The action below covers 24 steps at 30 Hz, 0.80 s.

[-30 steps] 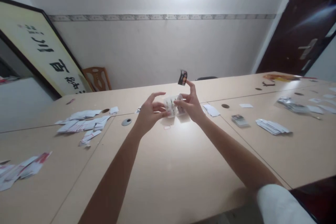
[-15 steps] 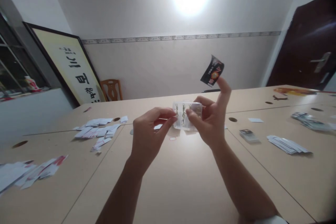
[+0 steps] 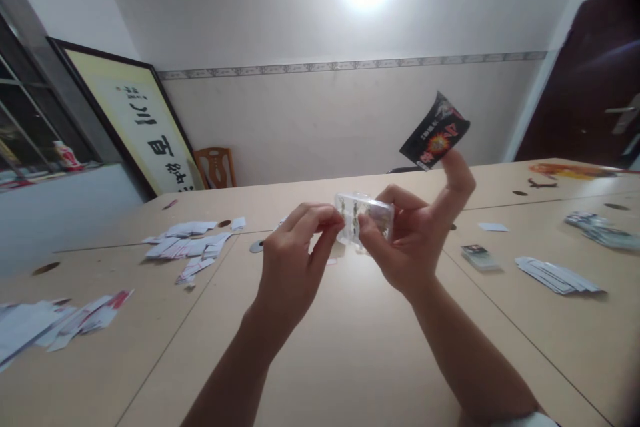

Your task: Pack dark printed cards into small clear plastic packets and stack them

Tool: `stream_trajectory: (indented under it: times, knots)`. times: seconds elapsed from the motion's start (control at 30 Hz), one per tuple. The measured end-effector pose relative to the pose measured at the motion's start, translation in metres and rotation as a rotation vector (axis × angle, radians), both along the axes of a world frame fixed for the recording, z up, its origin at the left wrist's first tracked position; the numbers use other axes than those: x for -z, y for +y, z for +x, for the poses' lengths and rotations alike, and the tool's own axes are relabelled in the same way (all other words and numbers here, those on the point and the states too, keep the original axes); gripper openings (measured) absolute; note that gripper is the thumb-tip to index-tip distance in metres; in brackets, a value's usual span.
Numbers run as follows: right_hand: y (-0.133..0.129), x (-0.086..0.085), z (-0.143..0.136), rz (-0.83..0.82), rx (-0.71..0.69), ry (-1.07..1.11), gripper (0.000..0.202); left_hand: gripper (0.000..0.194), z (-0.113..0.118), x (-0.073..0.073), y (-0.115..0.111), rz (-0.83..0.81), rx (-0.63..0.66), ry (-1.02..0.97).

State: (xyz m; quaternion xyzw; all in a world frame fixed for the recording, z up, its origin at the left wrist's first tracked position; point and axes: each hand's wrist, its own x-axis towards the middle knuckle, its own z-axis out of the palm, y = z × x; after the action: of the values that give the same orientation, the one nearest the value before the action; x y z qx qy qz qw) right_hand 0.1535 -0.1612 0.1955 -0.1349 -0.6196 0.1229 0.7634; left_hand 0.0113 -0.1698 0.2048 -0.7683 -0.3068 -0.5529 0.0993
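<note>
A small clear plastic box (image 3: 349, 235) with short rows of small metal pieces in it is held up over the table. My right hand (image 3: 423, 237) is closed on its right side, thumb across the front. On the raised index finger of that hand a black printed card (image 3: 434, 137) with an orange burst stands tilted; how it stays there is hidden. My left hand (image 3: 300, 250) is closed, thumb and fingertips pinched at the box's left edge. Whether something tiny sits between those fingertips does not show.
White paper slips (image 3: 193, 243) lie at the left, with more torn papers (image 3: 85, 323) nearer me. At the right are a small stack of cards (image 3: 481, 259), a fan of white slips (image 3: 557, 275) and several plastic packets (image 3: 603, 230). Round holes (image 3: 46, 268) pierce the table.
Both hands and the box have shifted slightly right in view. The box has turned at an angle, and the black card stands farther right. Both hands keep their grip.
</note>
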Motion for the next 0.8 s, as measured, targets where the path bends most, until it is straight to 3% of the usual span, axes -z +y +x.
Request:
stream_trajectory:
  times: [0.4, 0.63, 0.8]
  knots:
    - [0.0048, -0.0019, 0.0019, -0.061, -0.018, 0.024, 0.083, 0.007, 0.0017, -0.0015, 0.0003, -0.005, 0.004, 0.017]
    - [0.0061, -0.0023, 0.0036, -0.074, -0.033, 0.033, 0.083, 0.008, 0.0014, 0.0024, 0.0046, -0.065, 0.073, -0.079]
    - [0.0060, -0.0018, 0.0034, -0.054, -0.011, 0.029, 0.084, 0.001, 0.0027, 0.0033, 0.0059, -0.015, 0.035, -0.059]
